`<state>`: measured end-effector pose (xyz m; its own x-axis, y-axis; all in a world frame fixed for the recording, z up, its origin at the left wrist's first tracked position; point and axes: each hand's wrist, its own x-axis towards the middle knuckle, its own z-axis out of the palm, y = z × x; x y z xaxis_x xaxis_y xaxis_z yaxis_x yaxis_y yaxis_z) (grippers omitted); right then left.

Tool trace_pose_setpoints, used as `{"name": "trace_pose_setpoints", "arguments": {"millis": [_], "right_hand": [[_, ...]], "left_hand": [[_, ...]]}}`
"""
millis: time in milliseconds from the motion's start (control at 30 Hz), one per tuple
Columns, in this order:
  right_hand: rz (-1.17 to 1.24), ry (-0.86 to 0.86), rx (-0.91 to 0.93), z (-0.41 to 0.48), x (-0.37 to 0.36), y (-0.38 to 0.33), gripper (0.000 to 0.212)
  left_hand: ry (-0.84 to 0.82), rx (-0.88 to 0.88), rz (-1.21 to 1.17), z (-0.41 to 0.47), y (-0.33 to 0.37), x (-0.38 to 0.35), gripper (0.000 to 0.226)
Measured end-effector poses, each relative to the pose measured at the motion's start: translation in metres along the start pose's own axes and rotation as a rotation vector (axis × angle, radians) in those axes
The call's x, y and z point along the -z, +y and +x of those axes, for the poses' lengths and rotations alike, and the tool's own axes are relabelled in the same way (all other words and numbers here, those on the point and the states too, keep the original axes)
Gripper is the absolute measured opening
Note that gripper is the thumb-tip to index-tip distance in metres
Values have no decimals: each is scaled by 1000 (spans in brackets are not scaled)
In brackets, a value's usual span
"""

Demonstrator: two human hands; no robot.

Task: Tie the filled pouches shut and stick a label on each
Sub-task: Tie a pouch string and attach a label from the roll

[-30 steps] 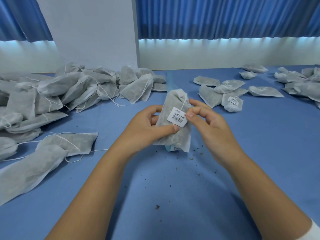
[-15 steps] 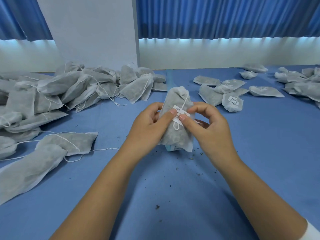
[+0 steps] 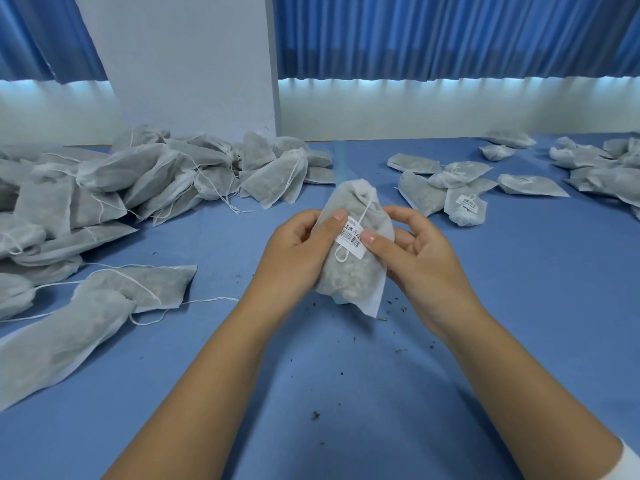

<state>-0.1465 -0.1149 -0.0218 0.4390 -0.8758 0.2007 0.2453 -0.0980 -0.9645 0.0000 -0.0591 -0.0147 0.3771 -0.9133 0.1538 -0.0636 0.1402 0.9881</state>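
Label going onto 1 tied pouch; most remain

A heap of pouches (image 3: 156, 181) at the left of the table (image 3: 519, 306) looks untied. The left hand (image 3: 298, 251) grasps the pouch (image 3: 356, 275) mid-table, thumb by its label (image 3: 351, 241). The right hand (image 3: 419, 251) clasps its other side. A few labelled pouches (image 3: 464, 206) lie right.

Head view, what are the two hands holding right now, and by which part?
Both grip one filled white fabric pouch: left hand round its left side, right hand round its right, thumbs on the white barcode label on its front.
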Motion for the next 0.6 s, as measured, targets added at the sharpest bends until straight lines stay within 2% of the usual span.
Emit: {"name": "trace_pose_setpoints", "arguments": {"millis": [100, 200, 267, 333, 467, 600], "right_hand": [[-5, 21, 15, 1, 0, 1, 37], [-69, 41, 7, 1, 1, 3, 49], [-161, -11, -13, -1, -2, 3, 56], [-233, -52, -11, -4, -6, 5, 52], [-143, -11, -16, -2, -6, 6, 37], [-170, 20, -18, 0, -1, 7, 46]], "left_hand": [[9, 34, -7, 1, -2, -1, 22], [101, 39, -5, 4, -5, -3, 27], [189, 25, 16, 6, -7, -4, 29], [237, 6, 44, 7, -9, -6, 28], [181, -2, 46, 6, -11, -7, 28], [186, -4, 23, 6, -11, -5, 29]]}}
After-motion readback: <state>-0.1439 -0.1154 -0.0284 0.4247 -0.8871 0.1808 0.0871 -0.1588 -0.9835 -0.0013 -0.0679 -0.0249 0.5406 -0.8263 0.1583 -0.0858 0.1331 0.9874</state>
